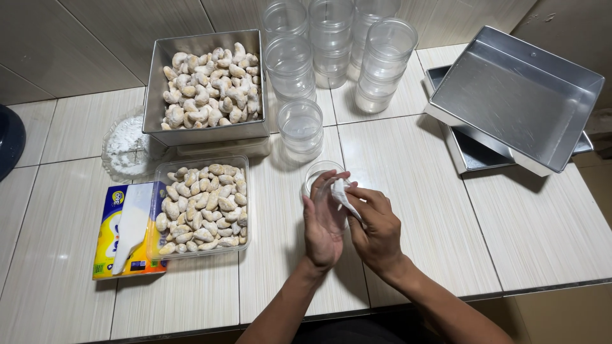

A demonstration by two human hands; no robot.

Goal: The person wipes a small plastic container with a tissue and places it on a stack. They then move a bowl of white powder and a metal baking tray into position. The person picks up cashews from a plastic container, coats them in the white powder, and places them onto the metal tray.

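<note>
My left hand [323, 223] and my right hand [376, 224] meet over the white tiled floor, both holding a crumpled white tissue [340, 191]. The fingers of both hands pinch the tissue just above a small clear round jar [315, 174], whose rim shows behind my left fingertips. Whether the hands touch the jar I cannot tell.
A clear tub of crescent cookies [202, 207] and a tissue box [127, 228] lie to the left. Behind them stand a metal tin of cookies [207, 86] and a glass dish of white powder [127, 150]. Stacked clear jars [331, 44] stand at the back; empty metal trays [510, 95] right.
</note>
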